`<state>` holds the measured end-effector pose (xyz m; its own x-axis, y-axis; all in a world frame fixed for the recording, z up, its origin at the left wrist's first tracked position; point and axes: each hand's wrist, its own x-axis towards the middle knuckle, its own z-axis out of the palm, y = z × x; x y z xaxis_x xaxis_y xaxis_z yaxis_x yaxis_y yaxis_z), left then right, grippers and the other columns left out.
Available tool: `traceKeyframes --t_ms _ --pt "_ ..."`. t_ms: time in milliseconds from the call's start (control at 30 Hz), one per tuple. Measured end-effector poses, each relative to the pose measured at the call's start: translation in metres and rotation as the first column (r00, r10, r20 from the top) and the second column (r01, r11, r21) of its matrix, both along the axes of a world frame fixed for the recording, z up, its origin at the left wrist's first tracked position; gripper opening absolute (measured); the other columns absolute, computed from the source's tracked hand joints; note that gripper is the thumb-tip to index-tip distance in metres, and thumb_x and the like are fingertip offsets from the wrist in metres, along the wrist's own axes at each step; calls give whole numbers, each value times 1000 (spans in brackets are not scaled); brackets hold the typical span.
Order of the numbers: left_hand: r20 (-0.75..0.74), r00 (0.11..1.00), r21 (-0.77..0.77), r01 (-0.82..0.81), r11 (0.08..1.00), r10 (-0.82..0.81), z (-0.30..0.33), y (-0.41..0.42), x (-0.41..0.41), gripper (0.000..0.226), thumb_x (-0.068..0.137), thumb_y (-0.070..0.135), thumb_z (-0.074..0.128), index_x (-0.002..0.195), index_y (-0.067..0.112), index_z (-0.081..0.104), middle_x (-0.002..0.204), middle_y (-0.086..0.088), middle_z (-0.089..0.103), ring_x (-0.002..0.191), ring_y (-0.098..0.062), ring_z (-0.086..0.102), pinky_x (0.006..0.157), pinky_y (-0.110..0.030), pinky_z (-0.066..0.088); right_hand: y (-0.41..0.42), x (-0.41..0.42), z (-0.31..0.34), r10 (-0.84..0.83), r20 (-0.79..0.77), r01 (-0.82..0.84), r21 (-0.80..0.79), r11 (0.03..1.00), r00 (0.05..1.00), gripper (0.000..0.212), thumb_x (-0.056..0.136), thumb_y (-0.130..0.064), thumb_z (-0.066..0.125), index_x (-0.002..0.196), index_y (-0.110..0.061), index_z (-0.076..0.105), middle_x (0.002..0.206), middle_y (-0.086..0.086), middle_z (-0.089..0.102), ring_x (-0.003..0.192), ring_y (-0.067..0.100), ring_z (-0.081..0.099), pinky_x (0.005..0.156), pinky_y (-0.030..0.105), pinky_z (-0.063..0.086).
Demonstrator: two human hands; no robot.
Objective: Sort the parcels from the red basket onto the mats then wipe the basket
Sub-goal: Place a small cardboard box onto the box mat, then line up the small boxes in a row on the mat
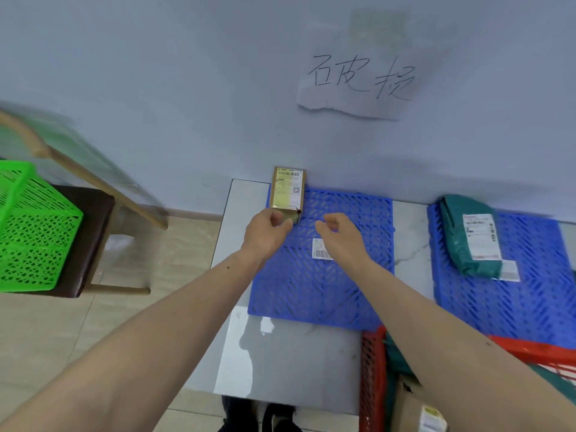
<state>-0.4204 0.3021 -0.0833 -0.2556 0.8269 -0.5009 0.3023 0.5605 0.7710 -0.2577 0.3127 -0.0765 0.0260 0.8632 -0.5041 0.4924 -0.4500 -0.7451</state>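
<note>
- Placing a parcel on the left mat is the step in hand; the items below run from the largest to the smallest.
- The grey marble-look surface stands against the pale wall and carries both mats and the basket.
- The right blue perforated plastic mat already holds a dark green poly-bag parcel with a white label, lying flat near the mat's far edge.
- The left blue perforated plastic mat sits below a torn handwritten paper sign on the wall. A small white barcode label lies on its grid.
- The red plastic lattice basket stands at the near right corner and is partly hidden by the right forearm. At least a green bag and a brown carton can be seen inside, so sorting appears well short of complete and wiping is not yet due.
- The small brown cardboard box with a shipping label lies at the far left corner of the left mat, its far end close against the wall.
- The left hand is loosely curled, fingertips touching the near end of the box; whether it grips or merely steadies cannot be told.
- The right hand hovers half open just beside the box, holding nothing.
- Recommended: seat the box fully on the grid, label upward, square to the mat edge, then release cleanly.
</note>
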Motion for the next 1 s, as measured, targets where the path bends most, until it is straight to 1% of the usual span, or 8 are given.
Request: traceKeyframes --t_ms 67,100,167,233,300,533,767,1000 --pt "7 1000 16 9 1000 -9 15 -14 7 17 91 25 64 105 16 61 108 -3 65 102 -20 61 94 -37 50 -17 7 18 14 9 -14 14 1000 1000 39 99 -33 55 133 -13 52 127 -1 55 104 9 50 56 8 42" --pt "12 1000 17 14 1000 -14 22 -21 10 15 92 24 64 104 16 61 107 -2 64 102 -20 61 94 -36 50 -26 10 26 18 17 -19 23 1000 1000 38 98 -32 55 131 -13 54 127 -1 56 103 9 51 64 9 43" --pt "20 999 23 37 999 -37 36 -36 17 16 92 22 64 105 14 61 104 -2 63 100 -20 60 91 -33 49 -44 17 40 20 41 -22 37 999 999 35 98 -31 57 128 -14 55 128 0 58 102 9 53 82 23 46" --pt "21 996 33 87 996 -87 48 -50 24 19 92 21 64 108 10 62 101 -3 62 96 -20 60 88 -32 48 -63 25 54 43 93 -49 56 997 995 34 96 -27 58 128 -14 55 129 1 59 104 13 57 89 32 48" --pt "-6 988 31 158 987 -157 58 -65 31 18 92 21 64 107 11 62 98 -2 61 90 -18 57 86 -32 47 -84 34 66 71 158 -86 89 992 985 34 95 -23 60 127 -12 56 129 4 61 108 18 60 94 33 47" --pt "7 946 57 324 944 -324 84 -118 62 17 88 22 65 103 14 62 94 0 63 81 -16 57 73 -29 47 -157 66 99 57 262 -90 116 989 963 37 93 -22 63 127 -6 57 130 8 60 112 25 60 100 35 43" --pt "-4 930 79 366 927 -367 99 -161 103 15 89 18 66 102 12 63 96 -2 65 87 -15 58 80 -27 46 -217 112 113 -8 276 -36 152 988 961 36 91 -18 65 123 -5 59 126 12 62 114 28 60 100 39 44" --pt "27 946 82 319 944 -322 96 -212 155 13 89 14 66 101 9 63 93 -4 62 85 -17 57 83 -33 49 -261 174 122 74 302 -126 157 980 950 40 94 -23 62 131 -7 54 133 9 57 119 24 56 99 33 42"
